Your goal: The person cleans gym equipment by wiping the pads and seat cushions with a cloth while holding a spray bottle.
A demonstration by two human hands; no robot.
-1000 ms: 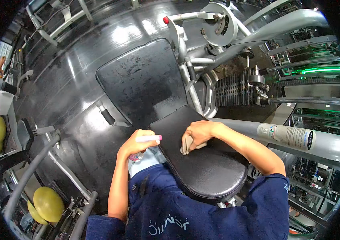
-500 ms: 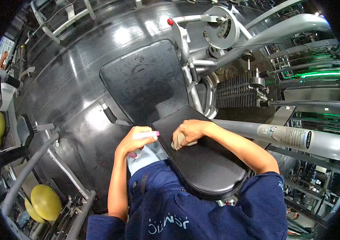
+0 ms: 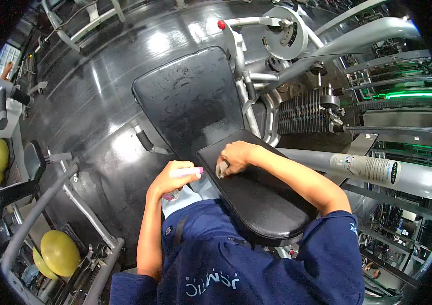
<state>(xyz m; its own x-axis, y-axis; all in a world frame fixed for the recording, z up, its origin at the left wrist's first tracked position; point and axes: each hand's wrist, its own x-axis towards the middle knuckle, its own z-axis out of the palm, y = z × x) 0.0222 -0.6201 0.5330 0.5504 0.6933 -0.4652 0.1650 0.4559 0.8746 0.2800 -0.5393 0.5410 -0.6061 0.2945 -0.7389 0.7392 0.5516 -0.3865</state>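
My left hand (image 3: pixel 172 179) is closed around a spray bottle (image 3: pixel 185 172) with a whitish top and a pink tip; its lower part is largely hidden behind the hand. A greyish cloth (image 3: pixel 221 169) is bunched in my right hand (image 3: pixel 238 155), which presses it on the black padded seat (image 3: pixel 261 203) near the seat's left edge. Beyond the seat stands the black backrest (image 3: pixel 188 96), with smudges and wet-looking marks on its surface.
A grey machine tube (image 3: pixel 409 178) with a label runs to the right of the seat. Behind it are weight plates (image 3: pixel 305 116). A padded handle (image 3: pixel 144 141) stands left of the backrest. Yellow balls (image 3: pixel 60 253) lie at lower left.
My right hand has moved left across the seat with the cloth, towards the seat's upper left edge. My left hand has stayed nearly in place with the bottle.
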